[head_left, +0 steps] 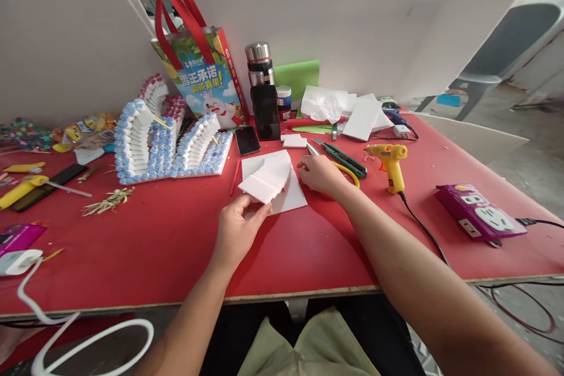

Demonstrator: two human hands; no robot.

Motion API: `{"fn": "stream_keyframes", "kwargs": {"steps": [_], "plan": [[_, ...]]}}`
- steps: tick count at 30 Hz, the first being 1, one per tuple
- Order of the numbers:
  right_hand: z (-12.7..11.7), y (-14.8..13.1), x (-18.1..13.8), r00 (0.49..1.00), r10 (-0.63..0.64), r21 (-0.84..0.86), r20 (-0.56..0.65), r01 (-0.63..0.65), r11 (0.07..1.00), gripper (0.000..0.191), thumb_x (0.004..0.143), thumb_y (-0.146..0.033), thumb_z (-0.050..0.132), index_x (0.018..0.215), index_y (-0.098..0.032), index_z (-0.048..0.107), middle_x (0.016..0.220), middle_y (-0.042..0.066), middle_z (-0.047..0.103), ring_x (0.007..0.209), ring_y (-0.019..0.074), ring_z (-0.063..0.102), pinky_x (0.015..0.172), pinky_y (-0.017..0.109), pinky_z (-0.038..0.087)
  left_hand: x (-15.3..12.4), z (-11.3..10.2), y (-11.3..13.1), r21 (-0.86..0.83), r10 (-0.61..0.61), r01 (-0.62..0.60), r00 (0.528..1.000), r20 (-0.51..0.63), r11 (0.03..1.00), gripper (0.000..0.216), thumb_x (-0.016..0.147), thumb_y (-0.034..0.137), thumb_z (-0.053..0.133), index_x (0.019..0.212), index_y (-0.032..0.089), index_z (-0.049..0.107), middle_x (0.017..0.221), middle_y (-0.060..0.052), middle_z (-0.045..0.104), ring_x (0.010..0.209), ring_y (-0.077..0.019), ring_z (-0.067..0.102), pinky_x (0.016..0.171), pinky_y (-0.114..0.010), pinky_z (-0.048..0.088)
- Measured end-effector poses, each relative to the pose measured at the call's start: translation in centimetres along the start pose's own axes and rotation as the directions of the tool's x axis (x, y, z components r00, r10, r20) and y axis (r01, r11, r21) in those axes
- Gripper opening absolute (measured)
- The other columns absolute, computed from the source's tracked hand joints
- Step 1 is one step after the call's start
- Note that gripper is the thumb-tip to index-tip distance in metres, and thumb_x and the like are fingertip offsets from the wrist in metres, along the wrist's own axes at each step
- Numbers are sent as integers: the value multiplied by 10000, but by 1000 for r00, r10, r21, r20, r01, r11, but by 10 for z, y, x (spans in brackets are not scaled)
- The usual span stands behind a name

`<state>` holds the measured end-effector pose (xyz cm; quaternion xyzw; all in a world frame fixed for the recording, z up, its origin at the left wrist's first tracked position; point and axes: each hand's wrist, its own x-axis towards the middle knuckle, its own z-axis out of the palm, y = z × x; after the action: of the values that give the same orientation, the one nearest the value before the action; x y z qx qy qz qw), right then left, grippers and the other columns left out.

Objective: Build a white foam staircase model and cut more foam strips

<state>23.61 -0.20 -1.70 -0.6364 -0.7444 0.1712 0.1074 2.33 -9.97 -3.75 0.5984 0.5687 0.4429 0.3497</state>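
Note:
My left hand (242,223) pinches a fanned stack of white foam-board pieces (264,181) between thumb and fingers. The stack is tilted above a larger flat white board (293,197) on the red table. My right hand (321,175) is just right of that board, its fingers curled. Whatever those fingers may hold is hidden. Beneath and beside the right hand lie yellow-handled scissors (348,171), partly covered by it. A green utility knife (343,158) rests just beyond them. Left of the board is a thin red pen-like stick (235,178).
On the right are a yellow glue gun (391,165) with its cord and a purple power strip (480,211). A blue-and-white stick model (171,147) stands at left. Behind are phones (247,140), a steel flask (259,61), a gift bag (207,82) and white sheets (363,117).

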Motion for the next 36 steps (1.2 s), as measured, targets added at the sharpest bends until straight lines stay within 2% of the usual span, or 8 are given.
{"fn": "stream_keyframes", "kwargs": {"steps": [5, 12, 18, 31, 36], "plan": [[1, 0, 0, 999, -32, -11, -8, 31, 999, 244, 908, -187, 504, 1045, -175, 706, 1009, 137, 724, 932, 255, 656, 683, 276, 405, 2, 6, -2, -61, -28, 26, 999, -29, 998, 351, 786, 424, 771, 1027, 169, 766, 965, -87, 780, 867, -259, 727, 789, -340, 581], [3, 2, 1, 998, -58, -7, -19, 57, 998, 236, 871, -150, 467, 867, -166, 703, 973, 128, 734, 853, 245, 656, 582, 287, 343, 2, 9, -7, -55, -41, 38, 998, -44, 998, 365, 757, 413, 799, 1026, 167, 770, 973, -89, 772, 889, -258, 714, 784, -333, 575], [6, 4, 3, 997, -65, 13, -32, 65, 998, 235, 891, -165, 491, 984, -166, 707, 1054, 144, 735, 956, 263, 659, 647, 276, 396, 5, 12, -8, -100, -75, 69, 996, -54, 993, 376, 734, 414, 815, 1008, 159, 773, 940, -86, 768, 877, -251, 707, 805, -345, 571], [6, 3, 3, 999, -47, 10, -23, 47, 999, 227, 885, -187, 489, 973, -176, 698, 1056, 134, 735, 950, 278, 669, 637, 287, 414, 9, 16, -11, -170, -97, 83, 992, -76, 982, 443, 689, 441, 844, 1010, 148, 760, 938, -96, 771, 910, -267, 713, 817, -366, 575], [8, 5, 5, 997, -67, 3, -38, 67, 998, 211, 864, -194, 496, 931, -178, 695, 1031, 133, 740, 924, 282, 670, 617, 297, 399, 11, 17, -11, -189, -103, 91, 993, -52, 978, 431, 693, 432, 848, 1010, 154, 760, 962, -90, 773, 948, -259, 704, 842, -349, 569]]}}
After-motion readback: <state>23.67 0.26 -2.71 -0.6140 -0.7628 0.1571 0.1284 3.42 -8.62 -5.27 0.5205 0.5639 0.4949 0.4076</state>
